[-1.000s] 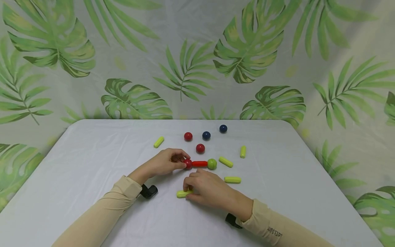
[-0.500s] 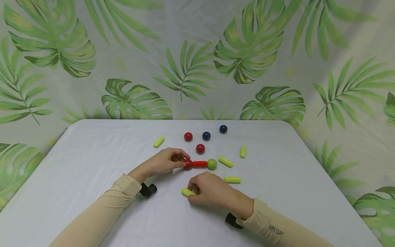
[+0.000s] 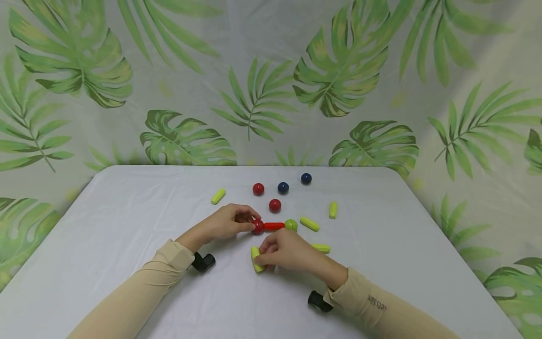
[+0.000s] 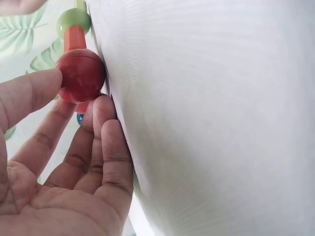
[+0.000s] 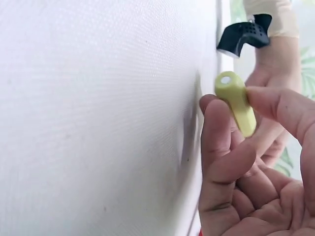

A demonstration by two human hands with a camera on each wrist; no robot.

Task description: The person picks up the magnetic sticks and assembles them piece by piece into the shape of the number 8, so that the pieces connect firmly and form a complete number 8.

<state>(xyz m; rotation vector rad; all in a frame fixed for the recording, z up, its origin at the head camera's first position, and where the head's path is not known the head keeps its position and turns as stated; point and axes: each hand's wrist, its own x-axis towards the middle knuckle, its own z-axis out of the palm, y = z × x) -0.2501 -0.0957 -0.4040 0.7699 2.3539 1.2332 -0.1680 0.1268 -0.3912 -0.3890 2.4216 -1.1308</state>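
My left hand pinches a red ball between thumb and fingers. That ball sits at the left end of a red rod, and a green ball is at the rod's right end. Nearer to me, my right hand pinches a yellow-green rod between thumb and fingertips. In the right wrist view the held rod shows facets and a pale round spot on its end. Another yellow-green rod lies partly hidden behind the right hand.
Beyond the hands lie two loose red balls and two dark blue balls. More yellow-green rods lie apart: one at the left, a slanted one and one farther right. A white cloth covers the table.
The yellow-green rod in my right hand has turned from pointing left to pointing away from me. That hand has shifted slightly forward. My left hand stays on the red ball.
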